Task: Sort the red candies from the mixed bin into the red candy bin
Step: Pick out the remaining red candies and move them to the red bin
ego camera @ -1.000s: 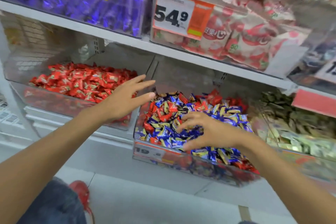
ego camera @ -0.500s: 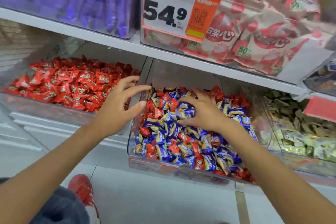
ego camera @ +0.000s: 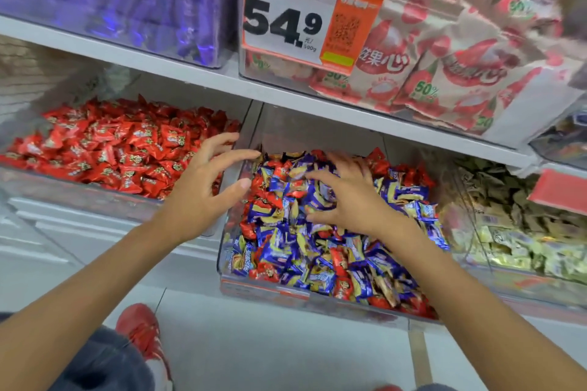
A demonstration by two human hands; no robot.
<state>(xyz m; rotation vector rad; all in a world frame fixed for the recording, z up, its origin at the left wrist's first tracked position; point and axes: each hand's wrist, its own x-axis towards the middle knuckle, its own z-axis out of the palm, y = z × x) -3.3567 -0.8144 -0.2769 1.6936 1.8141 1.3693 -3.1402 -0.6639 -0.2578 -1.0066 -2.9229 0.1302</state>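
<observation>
On the lower shelf (ego camera: 317,111) before you, the clear red candy bin (ego camera: 79,200) sits just left of the mixed bin (ego camera: 286,298). Your left hand (ego camera: 203,190) hovers over the wall between them, fingers spread and empty, and your right hand (ego camera: 352,200) rests spread on the mixed pile, gripping nothing. Red candies (ego camera: 339,265) lie scattered among blue and gold ones.

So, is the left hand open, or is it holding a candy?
Open: the left hand hovers with fingers spread by the mixed bin, and no candy shows in it.
</observation>
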